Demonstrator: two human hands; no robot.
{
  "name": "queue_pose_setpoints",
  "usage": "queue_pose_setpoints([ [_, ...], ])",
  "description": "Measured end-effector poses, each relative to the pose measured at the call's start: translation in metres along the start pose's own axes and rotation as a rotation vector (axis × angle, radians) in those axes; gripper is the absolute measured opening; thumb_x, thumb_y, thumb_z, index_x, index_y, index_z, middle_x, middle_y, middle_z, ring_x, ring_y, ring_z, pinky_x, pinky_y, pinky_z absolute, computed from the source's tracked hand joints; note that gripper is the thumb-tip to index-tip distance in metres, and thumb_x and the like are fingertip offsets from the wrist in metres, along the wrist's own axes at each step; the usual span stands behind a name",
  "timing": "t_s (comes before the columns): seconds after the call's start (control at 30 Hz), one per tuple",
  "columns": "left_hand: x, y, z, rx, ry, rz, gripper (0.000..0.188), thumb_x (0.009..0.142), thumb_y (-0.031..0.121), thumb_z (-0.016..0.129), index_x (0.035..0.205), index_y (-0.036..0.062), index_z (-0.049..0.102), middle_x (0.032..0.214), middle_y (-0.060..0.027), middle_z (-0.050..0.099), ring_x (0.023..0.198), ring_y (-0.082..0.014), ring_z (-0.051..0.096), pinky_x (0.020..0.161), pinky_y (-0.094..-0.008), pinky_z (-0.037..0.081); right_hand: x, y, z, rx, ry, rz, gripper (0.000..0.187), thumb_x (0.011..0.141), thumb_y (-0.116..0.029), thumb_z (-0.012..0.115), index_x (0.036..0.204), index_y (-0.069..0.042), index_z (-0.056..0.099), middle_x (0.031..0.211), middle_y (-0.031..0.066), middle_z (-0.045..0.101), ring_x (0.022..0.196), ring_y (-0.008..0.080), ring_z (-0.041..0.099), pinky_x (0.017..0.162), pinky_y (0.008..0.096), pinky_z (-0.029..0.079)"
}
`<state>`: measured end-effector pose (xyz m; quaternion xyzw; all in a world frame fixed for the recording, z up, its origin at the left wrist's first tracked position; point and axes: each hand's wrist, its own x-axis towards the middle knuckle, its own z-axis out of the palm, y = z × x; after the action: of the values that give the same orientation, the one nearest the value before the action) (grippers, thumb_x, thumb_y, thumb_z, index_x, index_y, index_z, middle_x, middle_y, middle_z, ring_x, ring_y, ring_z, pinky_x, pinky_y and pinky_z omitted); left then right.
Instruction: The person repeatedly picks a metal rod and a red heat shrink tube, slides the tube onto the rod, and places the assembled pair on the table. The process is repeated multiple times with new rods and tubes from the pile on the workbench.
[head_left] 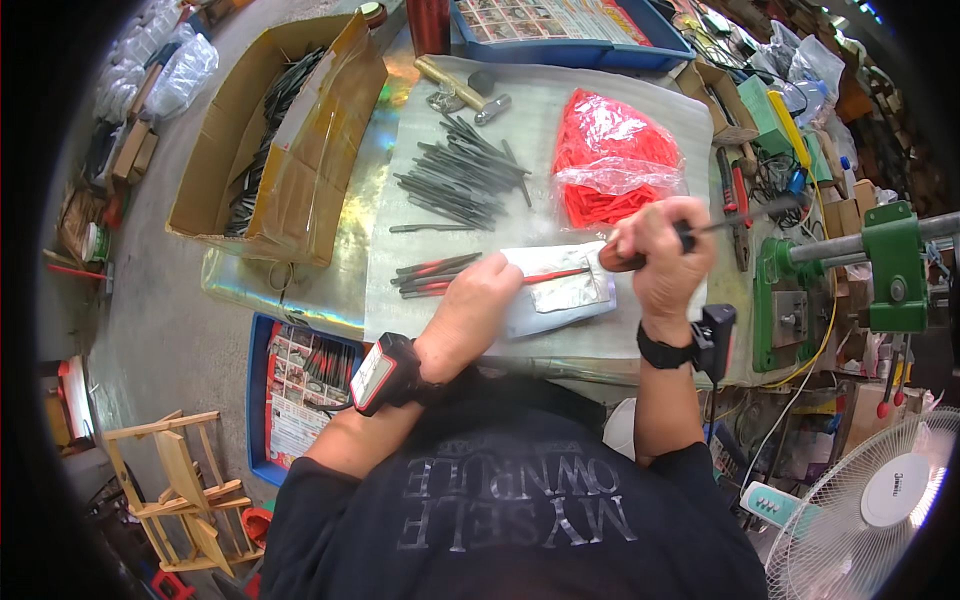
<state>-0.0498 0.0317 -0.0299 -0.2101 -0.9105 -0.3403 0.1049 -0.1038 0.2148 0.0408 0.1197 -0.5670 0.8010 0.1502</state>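
Note:
My left hand (478, 302) is closed on a thin red-and-black rod (548, 275), whose dark tip lies over a silvery plate (572, 290) on a white pad (530, 322). Raised at the pad's right end, my right hand (668, 245) grips a screwdriver (622, 260). Its red-brown handle points toward the plate, and its dark shaft, blurred, runs off to the right. Beside my left hand lie several red-and-black rods (430, 275). Farther off are a pile of plain dark rods (460, 175) and a clear bag of red sleeve-like pieces (615, 150).
At the left stands an open cardboard box (320, 150) of dark rods. A hammer (465, 90) lies at the back, near a blue tray (580, 50). A green machine (890, 265) borders the right side; a fan (870, 510) is below it. Another blue tray (262, 400) holds finished-looking rods.

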Motion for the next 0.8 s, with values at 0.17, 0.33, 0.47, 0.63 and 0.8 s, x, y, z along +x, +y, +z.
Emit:
queue_pose_setpoints([
  [0.17,-0.001,0.002,-0.001,0.018,-0.035,-0.014,0.004,0.076,-0.001,0.056,0.081,0.0005,0.057,0.078,-0.0151,0.055,0.072,-0.0332,0.058,0.065,-0.0391,0.048,-0.002,0.01,0.012,-0.468,-0.122,0.204,0.013,0.082,0.001,0.061,0.078,-0.004,0.05,0.06,0.0004,0.053,0.051,0.0068,0.051,0.046,0.0223,0.041],
  [0.33,0.001,0.002,-0.001,0.005,-0.004,0.006,0.004,0.076,0.0,0.056,0.08,0.0006,0.056,0.078,-0.0154,0.055,0.072,-0.033,0.058,0.065,-0.0394,0.048,-0.009,0.016,0.006,-0.038,-0.011,0.108,0.016,0.083,0.004,0.06,0.078,-0.004,0.047,0.057,0.0039,0.054,0.047,0.0083,0.051,0.041,0.0222,0.04],
  [0.47,0.001,0.002,-0.002,0.032,-0.025,0.003,0.004,0.076,0.001,0.056,0.08,0.0006,0.056,0.078,-0.0153,0.055,0.072,-0.0329,0.058,0.064,-0.0395,0.048,-0.014,0.018,0.013,-0.19,-0.124,0.031,0.015,0.079,0.004,0.062,0.077,-0.004,0.049,0.06,-0.0004,0.05,0.048,0.0068,0.046,0.044,0.0219,0.039],
  [0.63,0.001,0.004,-0.003,0.029,-0.008,0.006,0.003,0.076,0.002,0.055,0.078,0.001,0.056,0.079,-0.015,0.055,0.073,-0.0326,0.058,0.064,-0.0393,0.048,-0.011,0.014,0.02,-0.291,-0.079,0.153,0.014,0.077,0.004,0.063,0.077,-0.004,0.052,0.06,-0.0025,0.048,0.049,0.0041,0.046,0.045,0.0206,0.036],
  [0.8,0.002,0.004,0.001,0.054,0.012,0.009,0.002,0.075,0.002,0.057,0.077,0.0023,0.055,0.078,-0.0138,0.054,0.071,-0.0318,0.057,0.062,-0.0396,0.048,-0.015,0.018,0.014,-0.141,-0.218,-0.098,0.013,0.081,0.005,0.06,0.078,-0.004,0.051,0.063,0.002,0.052,0.048,0.0079,0.047,0.047,0.0223,0.04],
])
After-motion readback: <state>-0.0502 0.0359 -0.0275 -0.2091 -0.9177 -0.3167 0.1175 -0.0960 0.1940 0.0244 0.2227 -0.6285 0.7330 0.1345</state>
